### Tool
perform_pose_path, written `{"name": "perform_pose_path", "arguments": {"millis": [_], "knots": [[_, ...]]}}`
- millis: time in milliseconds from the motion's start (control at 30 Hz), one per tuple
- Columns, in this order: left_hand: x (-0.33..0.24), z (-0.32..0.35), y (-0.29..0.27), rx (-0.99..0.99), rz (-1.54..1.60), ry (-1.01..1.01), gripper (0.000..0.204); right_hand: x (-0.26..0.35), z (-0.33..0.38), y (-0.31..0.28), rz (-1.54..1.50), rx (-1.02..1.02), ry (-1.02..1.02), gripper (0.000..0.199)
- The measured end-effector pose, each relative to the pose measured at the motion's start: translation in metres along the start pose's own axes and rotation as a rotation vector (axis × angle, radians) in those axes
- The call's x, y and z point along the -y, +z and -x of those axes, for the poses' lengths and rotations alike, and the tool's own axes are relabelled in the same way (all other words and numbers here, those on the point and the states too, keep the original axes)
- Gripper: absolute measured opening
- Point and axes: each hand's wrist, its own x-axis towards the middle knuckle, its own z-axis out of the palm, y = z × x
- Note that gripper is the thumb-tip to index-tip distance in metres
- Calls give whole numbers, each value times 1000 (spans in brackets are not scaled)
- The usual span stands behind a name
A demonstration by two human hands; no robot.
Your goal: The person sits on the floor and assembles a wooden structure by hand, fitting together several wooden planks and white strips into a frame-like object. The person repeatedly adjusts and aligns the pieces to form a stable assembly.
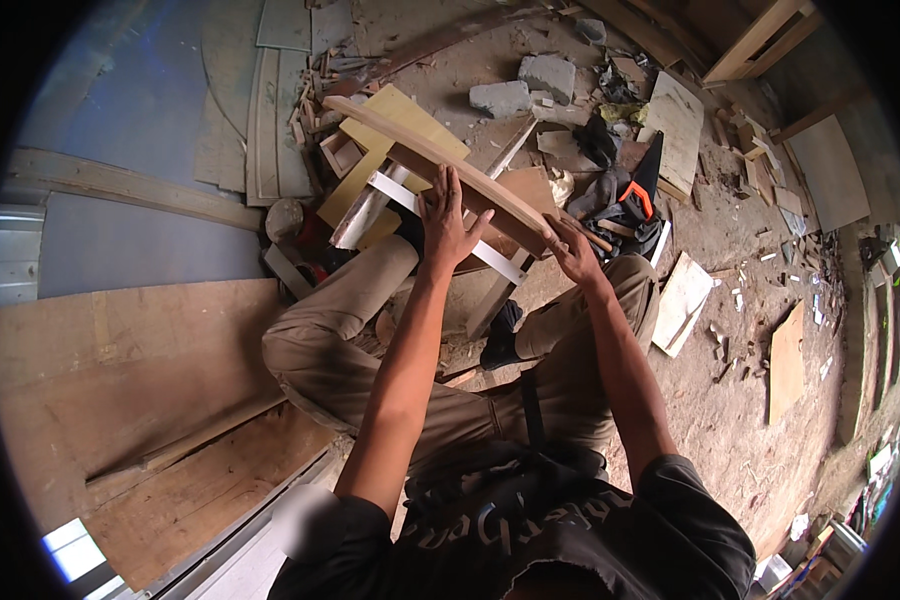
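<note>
A long wooden board (490,187) lies slantwise in front of me, its light edge upward and its reddish-brown face toward me. My left hand (450,228) rests against that face near the middle, fingers stretched and thumb apart. At the board's right end, my right hand (576,254) has its fingers closed round the corner. Below the board runs a white strip (497,261), partly hidden by my left wrist. A worn wooden piece (370,210) sticks out under the left side. What supports the board underneath is largely hidden.
Yellowish panels (400,112) lie behind the board. Right of my knee is a handsaw with an orange handle (638,196) among dark cloth. Concrete blocks (547,78) stand farther back. A large plywood sheet (140,360) is at my left; scraps and another thin panel (786,362) litter the right-hand floor.
</note>
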Motion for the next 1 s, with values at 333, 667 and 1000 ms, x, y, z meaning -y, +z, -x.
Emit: {"name": "perform_pose_path", "arguments": {"millis": [333,667,1000], "knots": [[1,9,9,37,-169,-1,91,-28,-10,1,-285,-139,167,55],[3,5,13,21,-140,28,85,-26,-13,3,-560,-214,230,56],[23,47,30,-452,427,-635,70,-28,-4,0,-10,-46,-33,54]]}}
